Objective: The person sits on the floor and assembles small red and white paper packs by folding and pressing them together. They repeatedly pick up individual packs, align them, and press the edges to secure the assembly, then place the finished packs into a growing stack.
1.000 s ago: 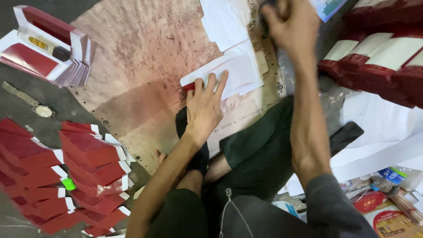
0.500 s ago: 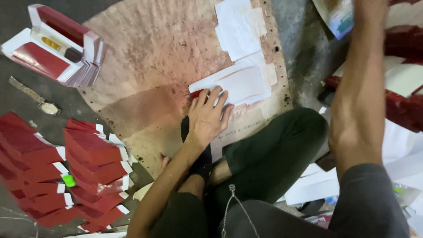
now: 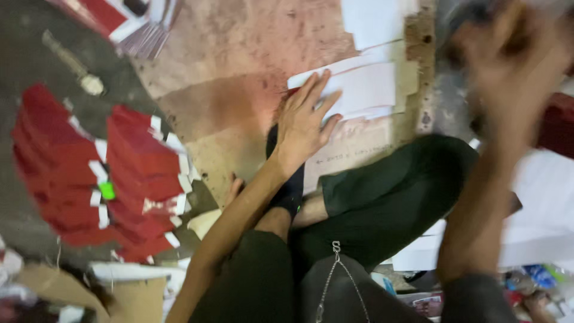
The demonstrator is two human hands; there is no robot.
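Note:
My left hand (image 3: 305, 122) lies flat, fingers spread, on the near end of a small stack of white sheets (image 3: 371, 90). A bit of red card shows under its fingertips. The sheets rest on a stained brown cardboard mat (image 3: 233, 72) on the floor. My right hand (image 3: 514, 54) is raised at the upper right, heavily blurred, so whether it holds anything is unclear. I sit cross-legged in dark green trousers (image 3: 388, 197), with a black-socked foot just below my left wrist.
Two fanned piles of flat red cards with white tabs (image 3: 140, 176) lie on the dark floor at the left. A metal tool (image 3: 84, 78) lies above them. More white sheets (image 3: 556, 197) lie at the right, and small clutter sits at the bottom right.
My right arm has pulled back from its far reach and is now lower and blurred. My left hand has stayed pressed on the white sheets. The view has moved closer.

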